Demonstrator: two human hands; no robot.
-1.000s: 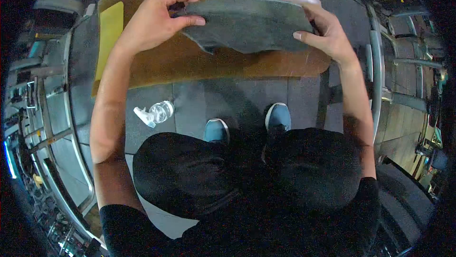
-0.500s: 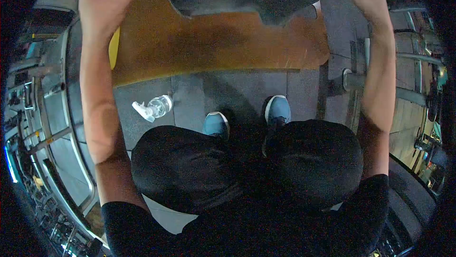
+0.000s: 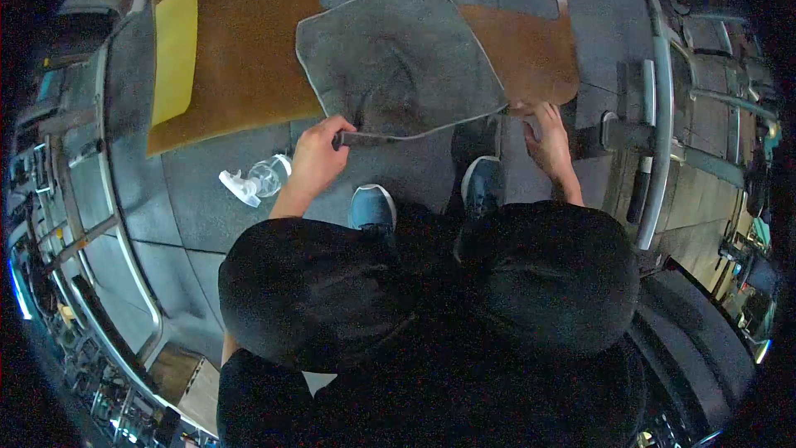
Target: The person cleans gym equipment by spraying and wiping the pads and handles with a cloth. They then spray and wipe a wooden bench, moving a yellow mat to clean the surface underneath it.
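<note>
A grey cloth (image 3: 398,58) with a pale edge is spread out over the brown board (image 3: 240,50). My left hand (image 3: 319,154) pinches its near left corner. At the near right corner, my right hand (image 3: 547,137) has its fingertips closed on the cloth. Behind the cloth, a long grey patch (image 3: 522,0) shows on the board, and a yellow patch (image 3: 176,54) lies at its left. On the dark floor left of my left hand, a clear spray bottle (image 3: 269,176) with a white nozzle lies on its side.
Metal frames with bars (image 3: 662,141) stand at the right, and more metal tubing (image 3: 133,274) runs along the left. My blue shoes (image 3: 373,206) are on the tiled floor (image 3: 191,208). A black ridged surface (image 3: 696,348) is at the lower right.
Both hands have come down and closer together, nearer to my knees. The cloth, raised and covering the far part of the view before, is now lower and spread flatter over the board.
</note>
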